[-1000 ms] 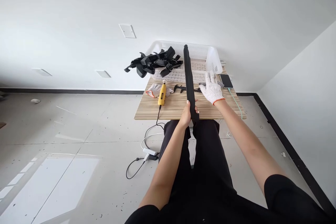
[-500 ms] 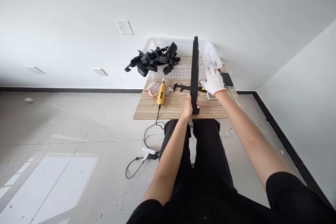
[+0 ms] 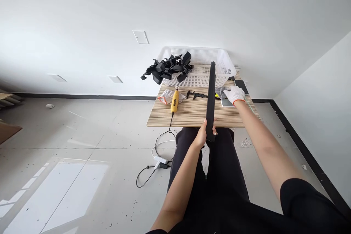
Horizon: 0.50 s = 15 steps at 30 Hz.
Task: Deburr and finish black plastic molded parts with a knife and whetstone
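My left hand, bare, is wrapped round the lower end of a long black plastic strip. The strip points away from me, and its far end overlaps the basket in view. My right hand wears a white knit glove with an orange cuff; its fingers are closed on a grey cloth above the table's right side. Close to that hand lie a flat grey-and-white item and a dark phone-like slab. Black calipers rest left of the strip.
A white plastic basket at the back of the striped table holds a pile of black plastic parts. A yellow rotary tool with a cord lies against another white glove. Cables and a white adapter are below.
My left hand has drawn the black strip back toward me, past the table's front edge. My right hand has come nearer and now grips the grey cloth. The view has shifted slightly.
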Tool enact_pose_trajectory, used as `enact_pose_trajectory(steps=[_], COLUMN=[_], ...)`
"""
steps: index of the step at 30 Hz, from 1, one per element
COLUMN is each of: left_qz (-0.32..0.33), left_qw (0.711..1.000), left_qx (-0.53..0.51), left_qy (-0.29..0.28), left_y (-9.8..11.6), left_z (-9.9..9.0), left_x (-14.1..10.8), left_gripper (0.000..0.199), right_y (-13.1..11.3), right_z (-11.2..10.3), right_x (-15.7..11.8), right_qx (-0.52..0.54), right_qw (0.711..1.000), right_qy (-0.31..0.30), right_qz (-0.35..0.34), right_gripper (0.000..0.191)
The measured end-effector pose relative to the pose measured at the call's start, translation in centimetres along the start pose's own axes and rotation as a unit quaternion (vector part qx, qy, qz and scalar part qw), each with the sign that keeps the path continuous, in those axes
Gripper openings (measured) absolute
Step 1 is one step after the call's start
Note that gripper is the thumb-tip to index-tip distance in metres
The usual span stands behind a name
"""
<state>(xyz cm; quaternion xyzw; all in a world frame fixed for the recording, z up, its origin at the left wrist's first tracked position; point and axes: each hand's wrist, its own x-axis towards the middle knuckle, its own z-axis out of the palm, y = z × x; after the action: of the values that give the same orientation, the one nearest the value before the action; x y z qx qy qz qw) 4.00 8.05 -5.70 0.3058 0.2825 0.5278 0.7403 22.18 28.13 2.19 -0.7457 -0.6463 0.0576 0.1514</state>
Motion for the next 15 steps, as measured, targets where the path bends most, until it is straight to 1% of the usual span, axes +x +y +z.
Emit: enact_pose_trajectory(steps=[2, 6, 11, 15], left_qz=[-0.014, -0.022, -0.023, -0.015], left_qw=[1.000, 1.000, 1.000, 1.000], left_qx=[0.009, 0.020, 0.019, 0.017], left_qy=[-0.001, -0.004, -0.005, -0.008], left_y=[0.0, 0.4, 0.5, 0.3], left_z=[0.1, 0.3, 0.3, 0.1], left_x=[0.2, 0.2, 0.1, 0.3], left_gripper=[0.070, 0.070, 0.069, 0.063], right_y=[-0.5, -0.9, -1.7, -4.0], right_z=[-1.2, -4.0, -7.7, -11.4], right_x=[0.6, 0.5, -1.4, -2.0], right_qx=[0.024, 0.084, 0.095, 0.090], right_qw=[0.999, 0.989, 0.973, 0.966], right_qy=[0.025, 0.116, 0.173, 0.202], right_qz=[-0.004, -0.024, -0.120, -0.132], right_gripper=[0.042, 0.040, 0.030, 0.024])
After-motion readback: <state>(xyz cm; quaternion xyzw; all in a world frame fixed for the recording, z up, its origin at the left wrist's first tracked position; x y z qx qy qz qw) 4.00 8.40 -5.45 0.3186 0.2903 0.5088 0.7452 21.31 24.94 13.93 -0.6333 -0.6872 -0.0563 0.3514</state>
